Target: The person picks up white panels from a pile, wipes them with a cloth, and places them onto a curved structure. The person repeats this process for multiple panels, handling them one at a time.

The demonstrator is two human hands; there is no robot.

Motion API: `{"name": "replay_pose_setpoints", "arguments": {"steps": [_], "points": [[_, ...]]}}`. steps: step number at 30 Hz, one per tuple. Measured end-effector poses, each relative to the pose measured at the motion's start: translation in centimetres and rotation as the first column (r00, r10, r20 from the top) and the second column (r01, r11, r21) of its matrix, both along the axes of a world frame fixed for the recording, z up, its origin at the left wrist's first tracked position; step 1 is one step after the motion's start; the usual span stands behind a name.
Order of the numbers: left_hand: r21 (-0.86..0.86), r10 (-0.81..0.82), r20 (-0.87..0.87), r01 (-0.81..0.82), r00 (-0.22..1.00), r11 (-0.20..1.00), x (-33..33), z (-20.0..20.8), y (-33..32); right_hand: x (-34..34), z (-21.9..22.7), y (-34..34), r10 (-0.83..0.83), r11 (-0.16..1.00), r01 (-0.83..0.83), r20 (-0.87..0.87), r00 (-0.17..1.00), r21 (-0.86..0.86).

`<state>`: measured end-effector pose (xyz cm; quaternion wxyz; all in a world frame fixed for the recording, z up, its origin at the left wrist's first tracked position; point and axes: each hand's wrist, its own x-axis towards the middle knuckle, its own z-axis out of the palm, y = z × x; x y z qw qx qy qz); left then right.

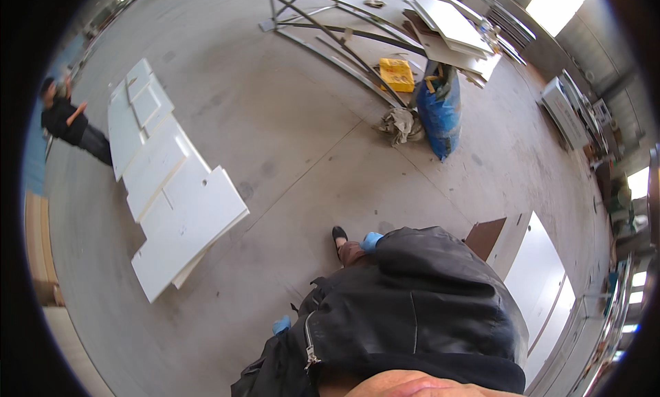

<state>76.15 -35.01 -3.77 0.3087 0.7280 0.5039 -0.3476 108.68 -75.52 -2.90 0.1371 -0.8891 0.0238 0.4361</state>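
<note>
My right hand (371, 242), in a light blue glove, shows past the end of my black sleeve (440, 259). It looks curled closed, and no object shows in it. My left hand (281, 325), also in a blue glove, peeks out beside the jacket; its fingers are mostly hidden, so its grip cannot be made out. Neither hand touches any panel. Off to the left lies a long row of overlapping white panels (189, 211). White panels (536, 273) with a brown one (485, 237) are on my right.
Ahead stands a metal-framed table (330, 29) with stacked boards (450, 22). A blue sack (440, 115), a yellow bag (397, 75) and crumpled grey cloth (401, 125) are by its legs. Another person (72, 122) in dark clothes stands beyond the left panels.
</note>
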Motion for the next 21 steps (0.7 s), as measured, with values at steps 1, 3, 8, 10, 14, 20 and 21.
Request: {"name": "replay_pose_setpoints", "arguments": {"steps": [1,3,8,10,14,20,21], "points": [[-0.004,-0.027,-0.006,0.027,1.0,1.0,2.5,-0.2,0.9,1.1,0.1,-0.3,-0.028,0.999,0.027,0.007,1.0,0.021],[0.016,-0.085,0.022,0.084,0.996,0.996,8.0,-0.9,1.8,3.8,0.3,-1.0,-0.154,0.987,0.158,-0.149,0.977,0.014],[0.02,-0.292,0.136,0.292,0.947,0.956,24.3,-3.9,1.4,13.2,0.9,-2.1,-0.229,0.973,0.226,-0.08,0.97,-0.046],[-0.108,-0.218,0.21,0.244,0.953,0.964,30.6,-4.0,0.8,17.9,2.0,-2.9,-0.262,0.965,0.261,-0.061,0.963,-0.026],[-0.028,-0.605,0.381,0.663,0.699,0.748,44.2,-1.6,-1.1,26.2,5.7,-4.4,-0.41,0.91,0.405,0.051,0.911,0.09],[0.043,-0.683,0.341,0.715,0.646,0.698,61.4,-0.3,-2.3,33.3,5.2,-6.8,-0.583,0.795,0.565,0.017,0.813,0.222],[0.063,-0.747,0.327,0.775,0.579,0.629,64.5,-1.2,-2.2,33.8,3.9,-7.3,-0.631,0.766,0.605,0.072,0.773,0.219]]}}
